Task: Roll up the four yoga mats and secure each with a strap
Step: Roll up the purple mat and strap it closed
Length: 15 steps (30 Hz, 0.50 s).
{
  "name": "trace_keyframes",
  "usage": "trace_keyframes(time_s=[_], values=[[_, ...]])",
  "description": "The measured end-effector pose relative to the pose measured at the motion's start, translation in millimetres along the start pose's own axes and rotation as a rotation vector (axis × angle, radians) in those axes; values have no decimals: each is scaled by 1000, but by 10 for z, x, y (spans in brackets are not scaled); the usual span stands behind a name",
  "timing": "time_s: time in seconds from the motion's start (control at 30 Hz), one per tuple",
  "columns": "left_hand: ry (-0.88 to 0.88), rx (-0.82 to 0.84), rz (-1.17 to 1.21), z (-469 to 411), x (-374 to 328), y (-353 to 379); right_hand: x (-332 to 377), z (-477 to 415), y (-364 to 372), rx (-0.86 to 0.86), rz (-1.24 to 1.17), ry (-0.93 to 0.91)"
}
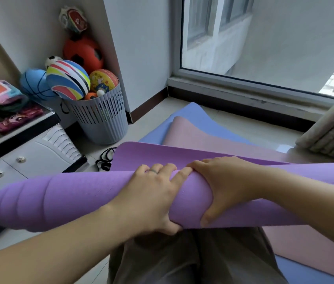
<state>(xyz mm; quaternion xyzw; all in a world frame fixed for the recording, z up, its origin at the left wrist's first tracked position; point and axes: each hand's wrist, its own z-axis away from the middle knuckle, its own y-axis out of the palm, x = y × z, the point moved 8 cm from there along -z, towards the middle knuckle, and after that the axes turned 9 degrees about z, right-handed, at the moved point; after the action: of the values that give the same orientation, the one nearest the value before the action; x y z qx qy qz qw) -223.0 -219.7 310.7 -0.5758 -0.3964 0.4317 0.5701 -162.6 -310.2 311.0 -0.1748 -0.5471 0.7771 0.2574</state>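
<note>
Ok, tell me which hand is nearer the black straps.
Left. The left hand grips the purple mat just right of the straps; the right hand grips it farther right.

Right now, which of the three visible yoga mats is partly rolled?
The purple foam yoga mat: the left hand and right hand grip its roll. The pink foam mat and the blue foam mat under it lie unrolled.
</note>
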Motion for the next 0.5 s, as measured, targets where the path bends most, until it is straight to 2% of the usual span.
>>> trace_keyframes(time_s=[0.17,0.3,0.4,0.5], values=[[19,127,30,212,-198,141,210,206,187,103,-53,-41],[6,181,77,176,-166,193,208,282,203,93,-22,-10],[-8,292,162,83,-47,199,303,393,242,3,226,24],[-28,301,193,49,31,149,347,402,272,-140,183,67]])
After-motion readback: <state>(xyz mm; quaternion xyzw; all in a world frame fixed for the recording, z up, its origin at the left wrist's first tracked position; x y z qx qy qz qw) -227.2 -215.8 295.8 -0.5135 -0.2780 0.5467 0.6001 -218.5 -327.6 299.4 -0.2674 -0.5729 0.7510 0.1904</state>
